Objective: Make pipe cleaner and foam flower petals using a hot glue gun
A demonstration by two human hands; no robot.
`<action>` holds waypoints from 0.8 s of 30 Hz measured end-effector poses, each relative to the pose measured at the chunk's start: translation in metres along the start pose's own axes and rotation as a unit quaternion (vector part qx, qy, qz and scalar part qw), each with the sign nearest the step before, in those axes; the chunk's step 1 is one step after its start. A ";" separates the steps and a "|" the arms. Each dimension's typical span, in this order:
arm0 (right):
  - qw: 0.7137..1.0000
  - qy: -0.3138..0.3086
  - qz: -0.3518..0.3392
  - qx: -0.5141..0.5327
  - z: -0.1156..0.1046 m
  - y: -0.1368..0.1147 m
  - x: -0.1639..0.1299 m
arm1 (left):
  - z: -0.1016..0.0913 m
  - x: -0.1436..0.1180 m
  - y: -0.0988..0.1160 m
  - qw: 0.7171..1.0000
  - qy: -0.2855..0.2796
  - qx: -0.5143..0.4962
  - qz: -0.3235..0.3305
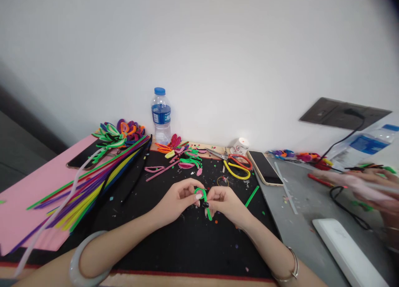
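Over the middle of the black mat [187, 249], my left hand [182, 197] and my right hand [222, 204] meet at a green pipe cleaner [209, 214]. It curves over at the top between my fingertips, and a short straight end points down. My left thumb and fingers pinch the curved part, where a bit of pink shows. The right fingers close on its other side, close to the downward end. Beyond my hands lie pink and green pipe cleaner pieces [187, 164]. Another green pipe cleaner [252, 196] rests to the right of my right hand.
Scissors [238, 170], a phone [264, 167] and a water bottle [161, 116] stand or lie toward the wall. Long coloured pipe cleaners [93, 191] spread over a pink sheet [18, 208] at left. At right, another person's hands [370, 189] work near a white box-like object [349, 253].
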State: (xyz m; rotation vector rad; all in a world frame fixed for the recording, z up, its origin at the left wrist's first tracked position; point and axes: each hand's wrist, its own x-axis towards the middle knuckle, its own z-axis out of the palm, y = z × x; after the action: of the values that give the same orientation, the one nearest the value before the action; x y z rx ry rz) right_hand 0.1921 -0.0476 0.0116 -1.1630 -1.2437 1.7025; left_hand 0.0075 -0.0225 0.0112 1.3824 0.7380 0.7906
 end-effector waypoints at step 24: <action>1.000 -0.005 0.022 -0.002 0.002 -0.002 -0.001 | 0.001 0.000 -0.001 1.000 -0.009 -0.004 -0.006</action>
State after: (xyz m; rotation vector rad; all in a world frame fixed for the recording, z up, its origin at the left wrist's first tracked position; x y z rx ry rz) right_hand 0.1903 -0.0487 0.0139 -1.1937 -1.2367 1.7421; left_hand 0.0088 -0.0230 0.0102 1.3756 0.7279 0.7699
